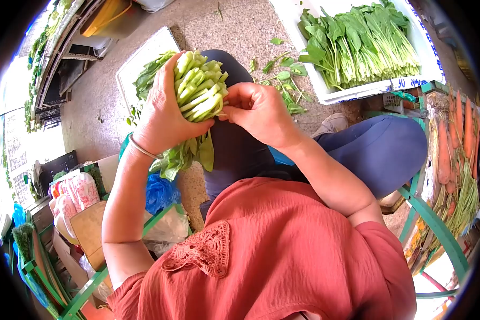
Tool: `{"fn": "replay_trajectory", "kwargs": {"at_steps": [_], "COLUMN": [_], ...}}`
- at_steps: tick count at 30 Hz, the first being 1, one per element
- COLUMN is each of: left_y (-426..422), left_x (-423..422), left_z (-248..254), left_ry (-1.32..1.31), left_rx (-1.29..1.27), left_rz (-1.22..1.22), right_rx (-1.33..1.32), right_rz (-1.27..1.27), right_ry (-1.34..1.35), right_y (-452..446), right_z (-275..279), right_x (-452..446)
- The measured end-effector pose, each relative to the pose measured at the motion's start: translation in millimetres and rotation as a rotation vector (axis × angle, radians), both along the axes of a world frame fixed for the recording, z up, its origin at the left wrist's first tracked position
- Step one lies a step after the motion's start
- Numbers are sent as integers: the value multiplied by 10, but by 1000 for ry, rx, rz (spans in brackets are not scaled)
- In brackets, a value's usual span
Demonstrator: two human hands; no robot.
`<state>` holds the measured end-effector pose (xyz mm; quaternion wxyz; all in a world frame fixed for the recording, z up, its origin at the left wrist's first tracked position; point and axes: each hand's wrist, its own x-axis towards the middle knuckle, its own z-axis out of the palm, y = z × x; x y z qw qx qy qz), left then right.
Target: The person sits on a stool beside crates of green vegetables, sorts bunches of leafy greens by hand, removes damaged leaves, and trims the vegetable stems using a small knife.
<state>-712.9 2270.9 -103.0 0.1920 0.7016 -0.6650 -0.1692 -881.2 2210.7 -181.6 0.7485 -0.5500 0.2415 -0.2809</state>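
Note:
My left hand (165, 109) is wrapped round a thick bunch of leafy greens (200, 88), thumb in front and fingers behind. The pale green cut stem ends face up and toward me, while leaves stick out above and hang below the hand. At the right edge of the stems, my right hand (258, 112) is closed in a pinch between thumb and forefinger. Whatever lies between those fingertips is too small to make out. The bunch is held above my knee, over a white tray (130, 66) on the floor, partly hidden by it.
A white foam box (378, 88) at upper right holds a pile of leafy greens (362, 48). Loose leaves (285, 77) litter the floor. Carrots (444, 152) lie at right beyond a green metal frame (437, 229). At left are patterned gloves (80, 192) and a blue plastic bag (162, 192).

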Motion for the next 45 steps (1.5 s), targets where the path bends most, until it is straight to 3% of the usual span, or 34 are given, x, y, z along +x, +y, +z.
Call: {"fn": "replay_trajectory", "kwargs": {"at_steps": [4,7,11,19,31,32,34,35,36,39,41,43,45], "left_y": [2,-1,-3,34,72,78,78,77,79,86,82,77,110], "left_x": [-67,-131,-133,-138,-267,-291,-330,-339,-342,-359,-358,-297,-268], "left_z": [-15,7,-25,-33,-43,-56,-63,-50,-43,-20,-30,-118,-84], "left_ry": [-59,-80,-68,-139,-243,-245,-270,-253,-252,-234,-243,-277,-144], "left_rx": [-27,-17,-35,-58,-92,-92,-79,-75,-76,-56,-85,-165,-147], "left_rz": [58,73,66,34,103,97,152,158,152,174,159,88,152], "right_rx": [120,-400,-698,-354,25,26,-252,-313,-111,-181,-145,-640,-446], "right_rz": [-95,-444,-452,-382,-434,-440,-376,-468,-405,-574,-157,28,38], "right_ry": [17,-7,-110,-29,-150,-152,55,35,-14,-258,-299,53,-47], "right_y": [-10,-46,-2,200,328,306,191,67,-77,-409,-390,-244,-282], "right_z": [24,183,220,162,75,65,22,-5,14,-58,-54,104,145], "right_x": [-140,-205,-159,-132,68,43,-51,-57,-72,2,187,329,338]}}
